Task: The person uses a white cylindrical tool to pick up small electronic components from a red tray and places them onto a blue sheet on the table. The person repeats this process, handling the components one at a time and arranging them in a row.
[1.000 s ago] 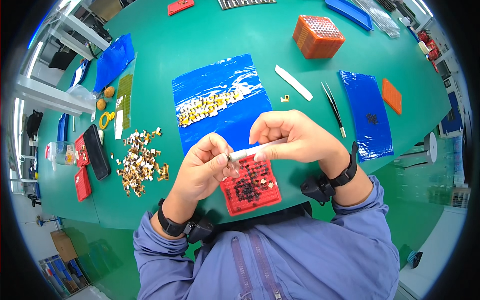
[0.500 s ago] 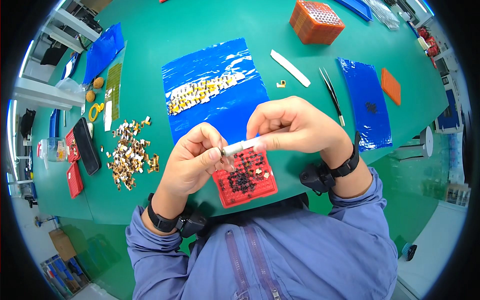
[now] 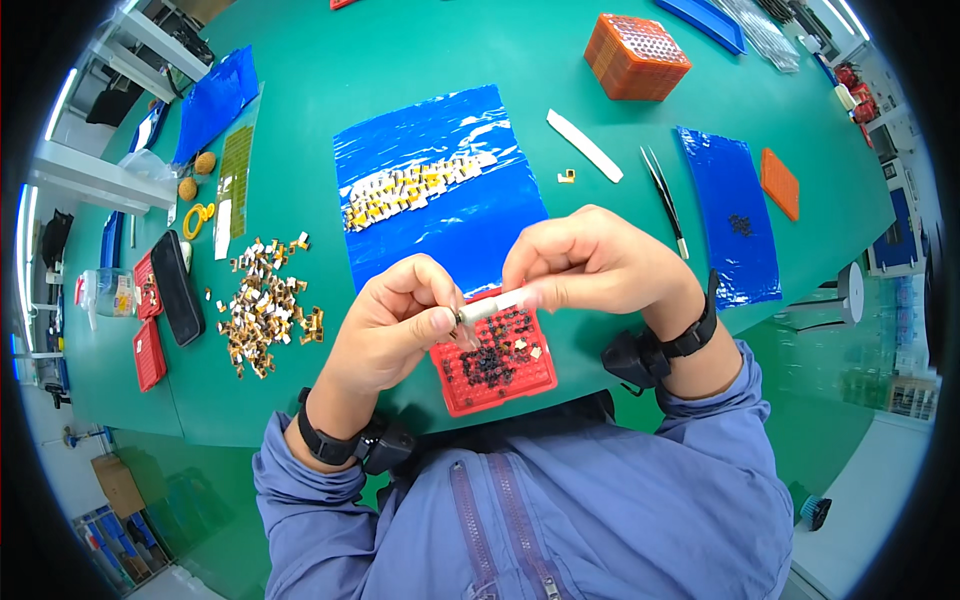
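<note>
One slim, white, pen-like stick point(image 3: 486, 306) is held above the red plastic tray point(image 3: 512, 400). The right hand point(image 3: 597, 274) pinches its shaft; the left hand point(image 3: 395, 322) has thumb and forefinger clamped on a tiny dark piece point(image 3: 460, 318) at its tip. The stick looks light, stiff and smooth, so mid-shaft seems the surest hold; the piece, blurred, may be fragile.

Left of a square red plastic tray point(image 3: 525, 387), small white-and-brown pieces point(image 3: 265, 308) are heaped; farther away, a rectangular blue plastic sheet point(image 3: 460, 235) is laid, with slender black tweezers point(image 3: 664, 202) placed to the right.
</note>
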`<state>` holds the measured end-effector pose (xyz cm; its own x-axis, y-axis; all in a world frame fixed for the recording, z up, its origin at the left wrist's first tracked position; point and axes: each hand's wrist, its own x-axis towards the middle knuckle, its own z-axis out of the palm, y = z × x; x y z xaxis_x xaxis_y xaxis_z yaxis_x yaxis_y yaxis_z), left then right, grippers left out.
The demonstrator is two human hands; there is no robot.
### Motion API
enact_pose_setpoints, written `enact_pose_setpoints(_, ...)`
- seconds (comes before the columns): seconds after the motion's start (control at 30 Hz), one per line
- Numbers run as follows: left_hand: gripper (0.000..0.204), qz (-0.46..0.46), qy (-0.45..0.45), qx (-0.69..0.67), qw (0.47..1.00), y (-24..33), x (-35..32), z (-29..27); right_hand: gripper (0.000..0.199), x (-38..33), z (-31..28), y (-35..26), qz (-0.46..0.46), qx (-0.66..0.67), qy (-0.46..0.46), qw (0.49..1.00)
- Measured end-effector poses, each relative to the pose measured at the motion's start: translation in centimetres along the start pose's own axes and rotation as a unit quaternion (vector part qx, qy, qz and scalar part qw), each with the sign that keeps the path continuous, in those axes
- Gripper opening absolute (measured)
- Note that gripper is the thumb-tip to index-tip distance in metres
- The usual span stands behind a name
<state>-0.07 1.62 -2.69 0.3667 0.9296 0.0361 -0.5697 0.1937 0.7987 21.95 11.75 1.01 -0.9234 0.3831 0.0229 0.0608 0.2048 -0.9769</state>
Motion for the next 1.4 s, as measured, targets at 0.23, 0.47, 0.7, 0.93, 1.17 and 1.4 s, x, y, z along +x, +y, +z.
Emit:
enact_pose_setpoints(0.23, 0.011, 0.004, -0.013, 0.018, 1.0, 0.0, -0.1, 0.3, 0.011, 0.1, 0.3, 0.8, -0.07, -0.005, 0.038, 0.997)
enact_pose_setpoints(0.47, 0.009, 0.01, -0.013, 0.031, 0.999, -0.2, 0.0, 0.3, 0.012, -0.1, -0.1, 0.2, 0.009, 0.043, -0.004, 0.999)
enact_pose_setpoints(0.7, 0.007, -0.029, -0.016, 0.056, 0.998, 0.0, -0.1, 0.9, 0.012, -0.3, -0.5, -0.3, 0.059, 0.035, -0.027, 0.997)
enact_pose_setpoints(0.93, 0.009, -0.068, -0.026, 0.146, 0.987, 0.1, 0.0, 0.7, 0.014, -0.2, -1.2, 1.5, 0.034, 0.007, -0.04, 0.999)
enact_pose_setpoints(1.17, 0.007, -0.03, 0.048, 0.166, 0.984, 0.6, 0.4, 0.2, 0.015, 0.3, -1.5, 2.2, 0.026, -0.031, 0.02, 0.999)
enact_pose_setpoints(1.4, 0.008, 0.029, 0.15, 0.277, 0.949, 2.3, 0.8, -0.9, 0.01, 1.1, -1.7, 3.4, 0.002, 0.065, 0.208, 0.976)
